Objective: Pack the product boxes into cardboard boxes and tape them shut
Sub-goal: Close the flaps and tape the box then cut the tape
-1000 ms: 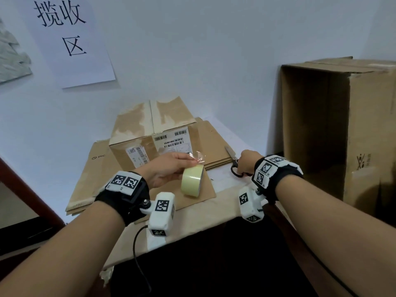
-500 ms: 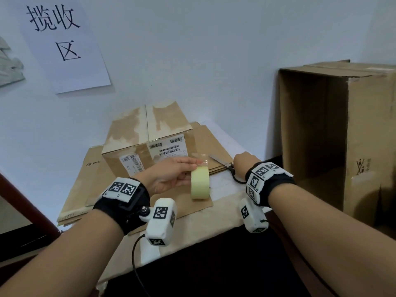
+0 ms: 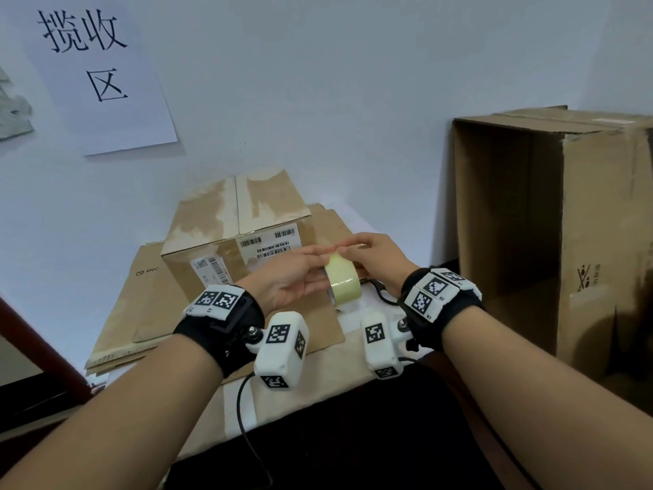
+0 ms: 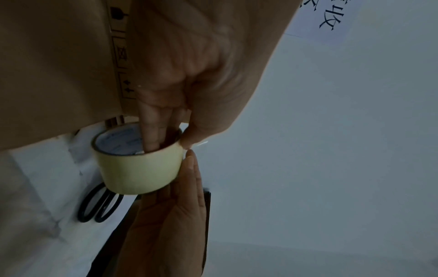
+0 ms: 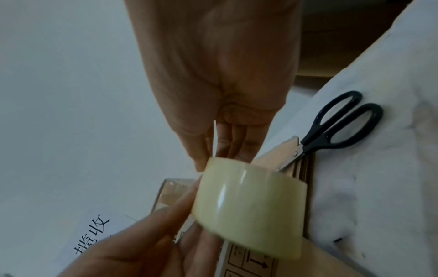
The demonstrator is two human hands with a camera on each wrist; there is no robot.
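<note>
My left hand (image 3: 293, 277) holds a pale yellow tape roll (image 3: 343, 281) on edge, fingers (image 4: 151, 131) pushed into its core and thumb on the outer rim. My right hand (image 3: 378, 256) meets it from the right. Its thumb and fingers (image 5: 227, 146) pinch the loose clear tape end at the top of the tape roll (image 5: 249, 206). A closed cardboard box (image 3: 240, 235) with barcode labels stands just behind the hands, its top seam untaped.
Black-handled scissors (image 5: 331, 131) lie on the white tabletop (image 3: 236, 412) right of the roll, under my right wrist. Flattened cardboard sheets (image 3: 141, 313) lie under the closed box. A tall open carton (image 3: 530, 224) stands at the right. The wall is close behind.
My right hand left the scissors on the table and came left to the roll, taking its loose end. My left hand kept the roll and lifted it a little toward the box.
</note>
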